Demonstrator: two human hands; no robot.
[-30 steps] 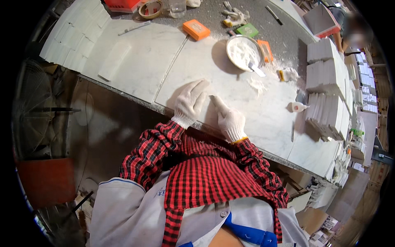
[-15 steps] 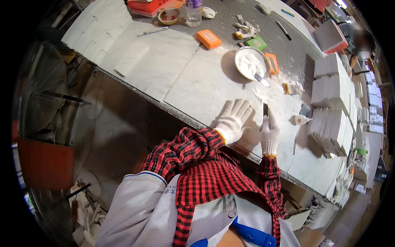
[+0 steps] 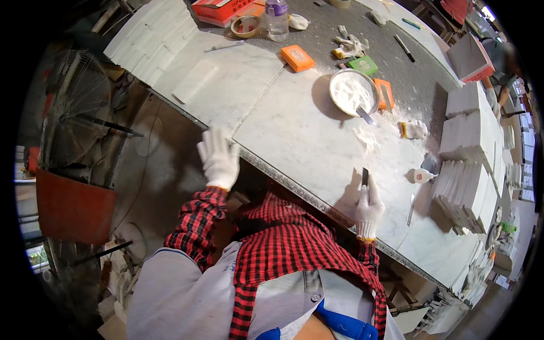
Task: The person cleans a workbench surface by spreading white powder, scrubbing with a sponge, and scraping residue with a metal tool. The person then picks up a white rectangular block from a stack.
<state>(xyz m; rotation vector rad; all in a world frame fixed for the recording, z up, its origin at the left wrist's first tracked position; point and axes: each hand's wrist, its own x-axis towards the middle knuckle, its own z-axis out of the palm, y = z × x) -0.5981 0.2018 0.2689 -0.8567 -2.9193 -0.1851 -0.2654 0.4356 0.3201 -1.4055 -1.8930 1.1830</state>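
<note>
My left hand (image 3: 220, 160), in a white knit glove, is off the table's near edge with its fingers spread, holding nothing. Over the front of the marble-topped table (image 3: 272, 127), my gloved right hand (image 3: 370, 208) grips a narrow, flat black tool (image 3: 365, 177) that sticks out past the fingers. Farther in is a metal bowl (image 3: 332, 105) of white powder or paste, with a putty knife (image 3: 365, 115) leaning over its rim. A white smear (image 3: 366, 137) lies between bowl and right hand. To the right rests a small white squeeze bottle (image 3: 423, 175).
Stacks of white tiles (image 3: 462, 184) line the right side. Orange box (image 3: 297, 58), green box (image 3: 362, 65), spare gloves (image 3: 350, 45), tape roll (image 3: 245, 26) and water bottle (image 3: 276, 20) stand farther back. A fan (image 3: 79, 110) is left of the table; a person (image 3: 498, 71) works at far right.
My left hand has lifted off the tabletop and swung left past the table's edge. My right hand keeps the black tool, staying at nearly the same place on the table. The view has shifted slightly.
</note>
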